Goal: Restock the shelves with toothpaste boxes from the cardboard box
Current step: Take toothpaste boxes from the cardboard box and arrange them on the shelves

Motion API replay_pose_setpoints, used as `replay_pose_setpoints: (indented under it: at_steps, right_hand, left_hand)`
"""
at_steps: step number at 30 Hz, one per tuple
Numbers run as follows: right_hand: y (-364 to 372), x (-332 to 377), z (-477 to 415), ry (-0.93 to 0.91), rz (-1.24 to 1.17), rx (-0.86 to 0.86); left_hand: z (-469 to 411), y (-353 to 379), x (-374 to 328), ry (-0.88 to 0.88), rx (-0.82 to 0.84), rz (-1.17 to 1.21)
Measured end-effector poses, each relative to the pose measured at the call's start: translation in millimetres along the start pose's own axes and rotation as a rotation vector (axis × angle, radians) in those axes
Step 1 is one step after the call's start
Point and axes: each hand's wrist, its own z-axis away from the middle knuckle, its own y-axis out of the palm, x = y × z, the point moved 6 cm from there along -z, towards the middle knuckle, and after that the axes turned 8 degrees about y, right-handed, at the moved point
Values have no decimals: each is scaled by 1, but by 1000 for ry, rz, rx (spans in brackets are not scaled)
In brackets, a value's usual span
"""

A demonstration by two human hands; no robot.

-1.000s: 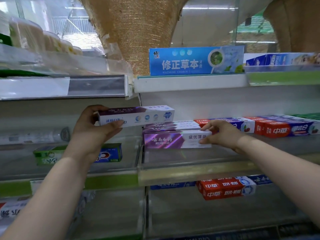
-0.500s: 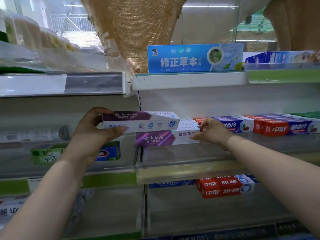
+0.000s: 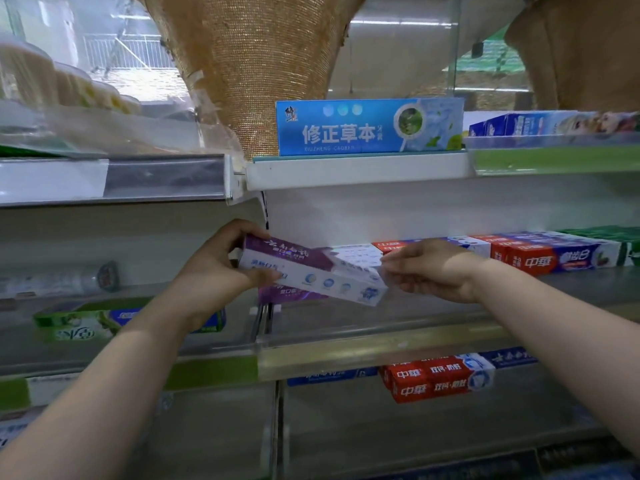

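Soft, even daylight comes from above my fingers [image 3: 223, 237]. The fingertips on the right are blur-smeared, glare whitens the price strip [image 3: 52, 181] up-left, and far edges bow.

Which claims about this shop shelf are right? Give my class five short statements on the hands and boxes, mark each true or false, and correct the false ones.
1. The left hand grips the purple-and-white toothpaste box at its left end. True.
2. That box is held level. False: it tilts, with its right end lower.
3. Red toothpaste boxes lie on the same shelf to the right of the right hand. True.
4. The big blue box sits on the lowest shelf. False: it stands on the top shelf, above both hands.
5. A green-and-blue box lies in the left shelf section, partly hidden by the left forearm. True.
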Motion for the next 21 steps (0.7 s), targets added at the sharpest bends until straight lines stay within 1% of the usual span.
replay_pose_setpoints:
  at_steps: [1, 3, 5, 7, 10, 12, 15, 17, 18, 19, 21]
  right_hand:
    - [2, -2, 2, 12, 34, 23]
    - [6, -7, 2, 37, 193, 28]
    - [8, -9, 4, 37, 303, 3]
    - [10, -9, 7, 32, 332, 1]
    - [9, -6, 7, 24, 373, -28]
    - [8, -5, 6, 8, 448, -82]
    - [6, -5, 3, -27, 521, -150]
    - [7, -3, 4, -56, 562, -167]
    - [9, -1, 5, -67, 591, -165]
    - [10, 0, 5, -71, 620, -165]
    - [11, 2, 4, -55, 651, -185]
  left_hand:
    - [-1, 2, 0, 5, 15, 1]
    - [0, 8, 0, 17, 65, -19]
    - [1, 13, -2, 44, 137, -112]
    - [-1, 16, -5, 122, 210, -288]
    - [-6, 23, -5, 233, 358, -676]
    - [-6, 30, 3, 207, 468, -822]
    - [-3, 35, 13, 42, 536, -857]
    - [-5, 34, 16, -51, 477, -841]
    - [-7, 32, 17, -111, 404, -781]
    - [-9, 30, 16, -184, 302, -671]
    - [-12, 27, 14, -348, 50, -373]
